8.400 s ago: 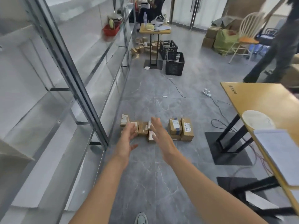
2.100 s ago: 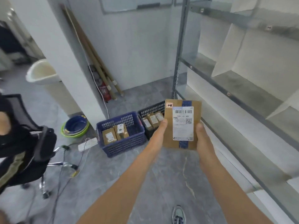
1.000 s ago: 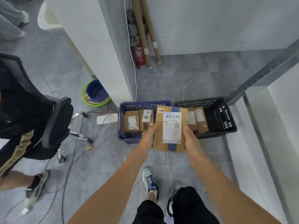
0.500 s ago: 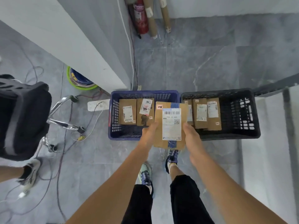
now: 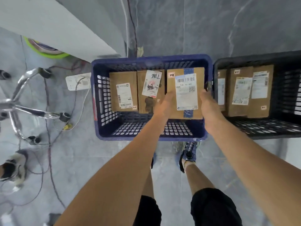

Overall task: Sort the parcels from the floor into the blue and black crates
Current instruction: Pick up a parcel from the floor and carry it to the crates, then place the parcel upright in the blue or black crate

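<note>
**Head view.** Cardboard parcel point(image 5: 185, 92) with white barcode label clasped between left hand point(image 5: 164, 106) and right hand point(image 5: 210, 108), one hand on each long edge. Parcel sits low inside blue crate point(image 5: 104, 98); contact with crate floor not discernible. Left of grip: neighbouring parcel point(image 5: 150, 90), then further parcel point(image 5: 123, 91), side by side. Right of grip: black crate point(image 5: 260, 127) holding more parcels point(image 5: 241, 92). Risks: right-hand fingers pinched against crate wall on release; parcel riding up on neighbour if set down skewed; wrong crate if label misread.
</note>
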`<action>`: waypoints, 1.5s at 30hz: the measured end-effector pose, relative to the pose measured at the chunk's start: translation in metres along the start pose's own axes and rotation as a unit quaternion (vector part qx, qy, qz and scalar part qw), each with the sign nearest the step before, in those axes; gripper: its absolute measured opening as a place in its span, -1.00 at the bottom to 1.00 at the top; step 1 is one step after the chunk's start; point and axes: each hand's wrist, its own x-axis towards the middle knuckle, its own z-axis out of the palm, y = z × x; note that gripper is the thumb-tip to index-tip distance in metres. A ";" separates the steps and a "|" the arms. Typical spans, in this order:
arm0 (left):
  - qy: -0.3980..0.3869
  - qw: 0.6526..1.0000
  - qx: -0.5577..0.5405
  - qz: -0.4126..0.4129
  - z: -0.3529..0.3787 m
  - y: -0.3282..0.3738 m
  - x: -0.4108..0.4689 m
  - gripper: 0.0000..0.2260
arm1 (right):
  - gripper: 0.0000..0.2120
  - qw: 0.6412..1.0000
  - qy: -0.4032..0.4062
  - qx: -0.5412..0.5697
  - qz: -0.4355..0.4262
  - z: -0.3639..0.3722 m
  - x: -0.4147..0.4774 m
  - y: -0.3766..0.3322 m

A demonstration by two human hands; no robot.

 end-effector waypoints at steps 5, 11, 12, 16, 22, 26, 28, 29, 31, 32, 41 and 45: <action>-0.028 0.999 0.038 0.016 0.003 0.018 0.043 -0.13 | -0.61 0.999 0.005 0.040 0.025 0.023 0.056 0.021; -0.032 0.996 0.075 0.019 0.010 0.017 0.093 -0.26 | -0.52 0.999 0.001 0.043 0.019 0.034 0.104 0.030; -0.032 0.997 0.061 0.017 0.014 0.016 0.099 -0.26 | -0.50 0.999 -0.002 0.041 0.014 0.035 0.111 0.030; -0.047 0.993 0.101 0.043 0.021 0.019 0.106 -0.45 | -0.56 0.999 -0.011 0.044 0.002 0.037 0.138 0.033; -0.022 0.986 0.150 0.074 0.030 0.004 0.123 -0.53 | -0.51 0.998 -0.022 0.050 0.016 0.040 0.162 0.037; -0.007 0.977 0.179 0.114 0.037 -0.017 0.126 -0.47 | -0.46 0.998 -0.030 0.045 0.013 0.049 0.167 0.039; -0.011 0.977 0.172 0.123 0.039 -0.024 0.128 -0.45 | -0.45 0.998 -0.040 0.037 0.009 0.050 0.168 0.040; -0.015 0.979 0.164 0.122 0.040 -0.024 0.130 -0.45 | -0.44 0.999 -0.042 0.031 0.014 0.051 0.170 0.039; -0.023 0.983 0.147 0.106 0.041 -0.021 0.132 -0.46 | -0.40 0.999 -0.047 0.016 0.016 0.051 0.172 0.038; -0.026 0.985 0.141 0.097 0.040 -0.020 0.135 -0.47 | -0.37 0.998 -0.053 0.014 0.019 0.052 0.173 0.037; -0.034 0.986 0.143 0.081 0.040 -0.013 0.119 -0.47 | 0.02 0.998 -0.062 0.006 0.002 0.047 0.176 0.040; -0.011 0.982 0.136 0.129 0.037 0.002 0.080 -0.51 | -0.37 0.994 -0.077 0.035 -0.064 0.039 0.114 0.014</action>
